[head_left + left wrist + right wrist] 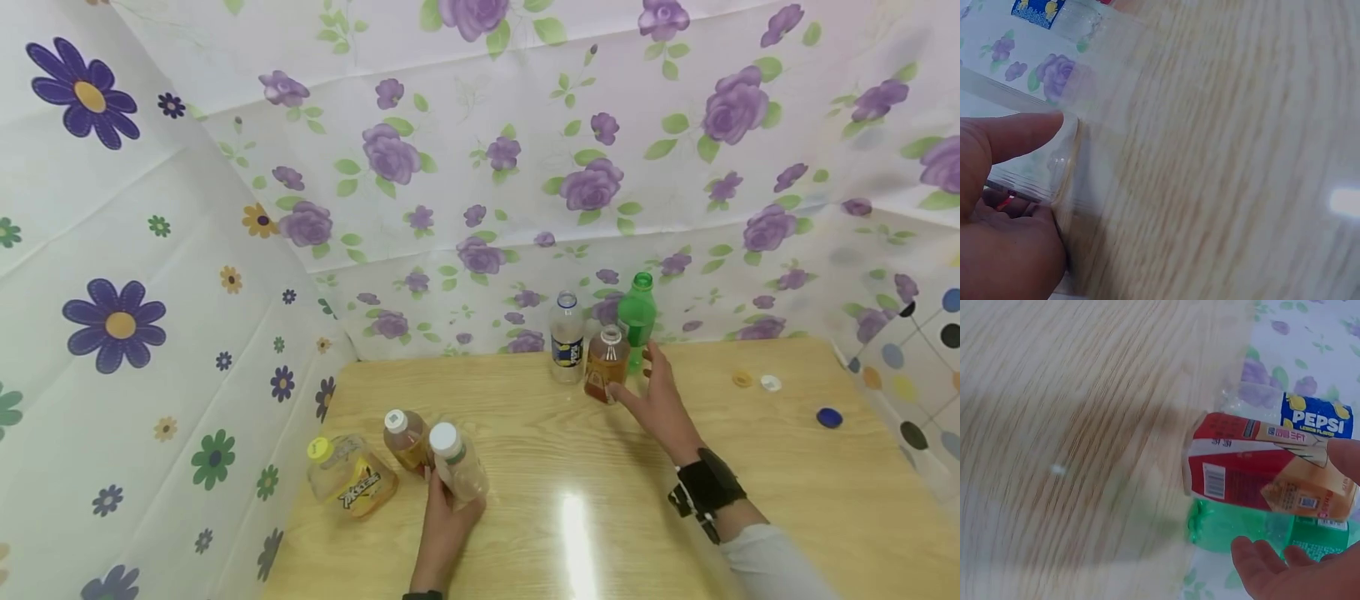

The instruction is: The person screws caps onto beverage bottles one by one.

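Observation:
Low in the head view, my left hand (448, 521) grips a clear bottle (467, 479) with a white cap. In the left wrist view, the thumb (1022, 134) lies along its base. Close on its left is a white-capped bottle of brown drink (408, 442). My right hand (663, 408) is spread beside an uncapped bottle with a red-and-tan label (1241, 465), its thumb at the label. The other fingers (1263, 562) are before an uncapped green bottle (637, 317). An uncapped clear Pepsi bottle (567, 337) stands left of these two.
A wide yellow-capped bottle (352, 479) stands at the left of the wooden table (525, 433). Yellow (742, 379), white (770, 383) and blue caps (829, 417) lie at the right. Flowered sheeting (480, 167) hangs behind the table.

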{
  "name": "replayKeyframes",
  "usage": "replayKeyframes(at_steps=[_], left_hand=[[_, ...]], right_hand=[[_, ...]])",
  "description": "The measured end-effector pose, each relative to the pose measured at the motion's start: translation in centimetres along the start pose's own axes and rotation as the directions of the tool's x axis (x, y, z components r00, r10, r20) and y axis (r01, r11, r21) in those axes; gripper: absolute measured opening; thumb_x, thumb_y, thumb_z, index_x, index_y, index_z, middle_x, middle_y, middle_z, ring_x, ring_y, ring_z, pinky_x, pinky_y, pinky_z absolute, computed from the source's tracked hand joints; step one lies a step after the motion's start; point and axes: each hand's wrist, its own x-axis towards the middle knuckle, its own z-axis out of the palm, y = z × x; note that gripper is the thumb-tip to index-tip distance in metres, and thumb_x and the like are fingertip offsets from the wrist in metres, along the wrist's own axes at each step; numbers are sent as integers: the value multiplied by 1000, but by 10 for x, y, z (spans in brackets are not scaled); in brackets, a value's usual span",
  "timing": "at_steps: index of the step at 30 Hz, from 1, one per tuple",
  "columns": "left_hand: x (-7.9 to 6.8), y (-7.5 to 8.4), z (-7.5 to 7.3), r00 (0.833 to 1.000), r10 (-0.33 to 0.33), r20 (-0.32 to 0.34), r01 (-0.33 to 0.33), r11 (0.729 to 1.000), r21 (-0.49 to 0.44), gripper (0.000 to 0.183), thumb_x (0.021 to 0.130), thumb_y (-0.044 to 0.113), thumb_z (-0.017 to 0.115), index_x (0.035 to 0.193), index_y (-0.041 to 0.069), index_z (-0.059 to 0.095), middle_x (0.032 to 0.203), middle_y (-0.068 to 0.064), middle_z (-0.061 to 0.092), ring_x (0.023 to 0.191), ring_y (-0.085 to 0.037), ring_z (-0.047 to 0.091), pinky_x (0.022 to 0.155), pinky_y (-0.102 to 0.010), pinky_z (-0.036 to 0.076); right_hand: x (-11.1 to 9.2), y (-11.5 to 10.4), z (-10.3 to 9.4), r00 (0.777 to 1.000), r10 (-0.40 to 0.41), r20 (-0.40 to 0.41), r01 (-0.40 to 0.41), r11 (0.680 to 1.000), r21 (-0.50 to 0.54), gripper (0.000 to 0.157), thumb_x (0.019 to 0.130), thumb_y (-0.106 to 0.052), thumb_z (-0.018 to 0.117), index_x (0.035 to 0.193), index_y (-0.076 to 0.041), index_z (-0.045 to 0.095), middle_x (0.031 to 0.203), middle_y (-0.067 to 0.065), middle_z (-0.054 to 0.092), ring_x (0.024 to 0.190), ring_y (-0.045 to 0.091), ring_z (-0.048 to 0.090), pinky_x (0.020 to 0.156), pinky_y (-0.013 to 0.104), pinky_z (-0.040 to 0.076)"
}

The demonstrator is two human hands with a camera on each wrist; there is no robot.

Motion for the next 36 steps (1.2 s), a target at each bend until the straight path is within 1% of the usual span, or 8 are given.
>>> replayKeyframes(at_steps=[4, 8, 12, 17, 21, 27, 32, 36], left_hand=[[1, -2, 5, 999, 35, -8, -35, 999, 12, 94, 89, 6, 81, 165, 12, 27, 171, -27, 20, 157, -48, 17, 124, -66, 11], [3, -1, 7, 999, 42, -7, -42, 999, 21, 95, 90, 7, 81, 167, 9, 24, 172, -28, 17, 157, -48, 17, 125, -65, 13], [4, 0, 5, 999, 32, -9, -32, 999, 19, 98, 91, 9, 82, 168, 10, 22, 172, -26, 17, 157, -46, 17, 125, -63, 14], [5, -3, 6, 999, 33, -9, -33, 999, -1, 98, 91, 11, 83, 168, 9, 23, 172, -26, 16, 157, -45, 18, 126, -61, 13], [6, -6, 8, 999, 34, -35, -35, 999, -20, 98, 90, 13, 84, 168, 9, 25, 172, -25, 17, 157, -44, 22, 125, -59, 17], [4, -9, 11, 995, 33, -95, -37, 998, -46, 94, 88, 15, 86, 165, 11, 33, 171, -23, 24, 155, -45, 28, 123, -57, 27], [2, -7, 10, 989, 44, -138, -43, 999, 12, 92, 90, 17, 86, 165, 9, 33, 171, -23, 24, 154, -44, 28, 123, -59, 26], [-2, -4, 8, 982, 75, -174, -56, 992, 111, 92, 91, 18, 85, 165, 4, 32, 172, -25, 18, 155, -47, 24, 123, -63, 24]], right_hand=[[3, 2, 5, 999, -39, -25, 40, 999, 12, 104, 103, -28, 74, 170, -10, -4, 168, 32, 14, 150, 52, 27, 117, 68, 33], [4, 2, 8, 998, -41, -37, 41, 999, 18, 103, 104, -27, 73, 170, -7, -3, 164, 34, 21, 144, 52, 35, 113, 68, 38], [7, 0, 10, 999, -34, -29, 34, 999, 17, 100, 104, -31, 72, 170, -8, 0, 157, 34, 28, 137, 50, 41, 108, 66, 43], [6, 0, 12, 999, -26, -22, 26, 1000, -18, 90, 105, -42, 68, 170, -7, 16, 146, 31, 33, 131, 47, 44, 102, 62, 46], [3, 2, 14, 999, -27, -18, 28, 999, 16, 83, 104, -39, 71, 166, -7, 25, 153, 30, 34, 133, 48, 44, 103, 63, 46], [-13, 4, 20, 1000, 21, -13, -20, 998, 67, 79, 101, -42, 75, 153, -8, 26, 158, 26, 39, 135, 48, 46, 104, 64, 47], [-30, 4, 24, 1000, 31, 1, -31, 997, 71, 83, 101, -45, 74, 157, -8, 26, 156, 23, 41, 132, 43, 47, 103, 59, 46], [-41, 8, 24, 1000, 22, 1, -22, 999, 33, 87, 102, -47, 72, 165, -9, 26, 158, 21, 41, 131, 40, 48, 102, 58, 46]])
